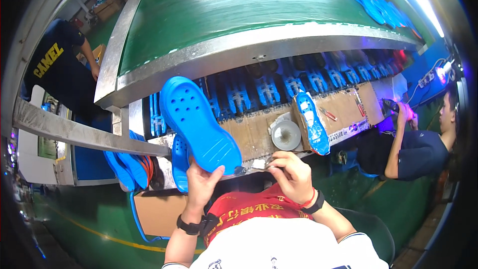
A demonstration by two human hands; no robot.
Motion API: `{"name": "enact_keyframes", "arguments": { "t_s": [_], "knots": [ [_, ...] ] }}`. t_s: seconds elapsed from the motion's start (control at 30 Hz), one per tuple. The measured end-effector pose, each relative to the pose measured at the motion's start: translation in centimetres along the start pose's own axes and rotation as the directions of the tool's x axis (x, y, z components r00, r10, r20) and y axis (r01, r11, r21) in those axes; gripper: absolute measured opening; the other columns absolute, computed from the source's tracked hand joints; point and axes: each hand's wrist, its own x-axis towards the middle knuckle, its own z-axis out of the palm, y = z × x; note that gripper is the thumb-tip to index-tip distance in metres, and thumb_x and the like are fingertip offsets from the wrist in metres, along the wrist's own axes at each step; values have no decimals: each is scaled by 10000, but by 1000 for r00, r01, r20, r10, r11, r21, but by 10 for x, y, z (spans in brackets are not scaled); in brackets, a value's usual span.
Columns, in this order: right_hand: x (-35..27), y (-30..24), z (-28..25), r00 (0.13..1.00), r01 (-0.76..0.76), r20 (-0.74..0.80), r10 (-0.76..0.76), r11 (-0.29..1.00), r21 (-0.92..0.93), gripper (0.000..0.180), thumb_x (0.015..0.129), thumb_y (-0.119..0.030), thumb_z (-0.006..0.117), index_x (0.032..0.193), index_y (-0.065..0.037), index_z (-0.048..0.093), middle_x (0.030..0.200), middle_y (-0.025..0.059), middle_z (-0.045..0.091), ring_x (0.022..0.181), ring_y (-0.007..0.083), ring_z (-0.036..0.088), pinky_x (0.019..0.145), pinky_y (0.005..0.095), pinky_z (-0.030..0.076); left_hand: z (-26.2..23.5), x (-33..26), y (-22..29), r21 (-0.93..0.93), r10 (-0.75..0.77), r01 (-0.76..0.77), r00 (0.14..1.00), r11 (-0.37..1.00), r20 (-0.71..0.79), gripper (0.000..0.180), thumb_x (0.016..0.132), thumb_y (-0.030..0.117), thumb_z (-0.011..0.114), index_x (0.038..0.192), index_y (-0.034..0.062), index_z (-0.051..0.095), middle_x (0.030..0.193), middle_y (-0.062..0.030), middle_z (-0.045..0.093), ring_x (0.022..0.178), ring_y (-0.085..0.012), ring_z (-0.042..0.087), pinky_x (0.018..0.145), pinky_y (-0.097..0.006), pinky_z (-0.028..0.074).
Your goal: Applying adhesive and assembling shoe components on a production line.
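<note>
Largest first: green conveyor belt [234,17] across the top of the view, steel edge toward the wearer. Below it, a workbench surfaced with brown cardboard [244,131], worn and spotted. Between belt and bench, a row of blue strapped pieces [267,91]. Co-worker [420,154] seated at right, handling a dark item.

Blue clog [199,124]: raised off the near edge of the bench, wide holed end away from the wearer, ridged narrow end near. A second blue clog [180,167] is partly hidden behind it. White-patched blue piece [312,123] lies lengthwise on the bench, right of centre.

Left hand [201,182]: closed on the clog's narrow end, thumb in front, fingers behind. Right hand [294,174]: fingers curled, thumb and index nearly meeting; whether they pinch anything, cannot tell.

Risks (judgement): only one end of the clog is gripped, so a loose thumb could let the long free end tip or drop. A wide sweep of the right hand could knock the nearby bowl.

Containers: round pale bowl [286,135], upright; greyish inside with a darker patch at its base. Liquid or residue, cannot tell.

Smallest: red-handled tool [328,114] on the cardboard; whitish scrap [259,163] just beside the right fingertips.
</note>
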Motion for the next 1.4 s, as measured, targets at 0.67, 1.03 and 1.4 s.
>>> {"name": "enact_keyframes", "arguments": {
  "t_s": [0.67, 1.03, 1.4],
  "knots": [
    [7, -2, 9, 994, 91, -46, -98, 986, -138, 153, 776, -39, 738, 907, -38, 658, 954, 128, 674, 689, 271, 680, 580, 330, 538, 50, -4, 28, 104, 212, -209, 977, 972, -27, 276, 839, -12, 716, 1085, -53, 599, 966, -103, 703, 851, -140, 679, 742, -279, 561],
    [7, 4, -12, 983, 84, -117, -140, 917, -389, 180, 756, -13, 740, 913, -36, 655, 959, 140, 678, 659, 276, 666, 569, 332, 517, 61, 8, 25, 175, 221, -231, 972, 957, 78, 371, 828, -22, 714, 1165, -61, 562, 1009, -119, 685, 894, -165, 675, 770, -290, 555],
    [-51, 29, -129, 737, -371, -655, 164, 909, -189, 40, 848, 43, 668, 886, 38, 656, 942, 134, 672, 753, 183, 654, 640, 275, 519, 278, 123, 111, -236, 192, -51, 756, 970, 626, 689, 845, 121, 734, 1343, 9, 272, 1234, -172, 537, 894, -258, 668, 726, -360, 602]
  ]
}}
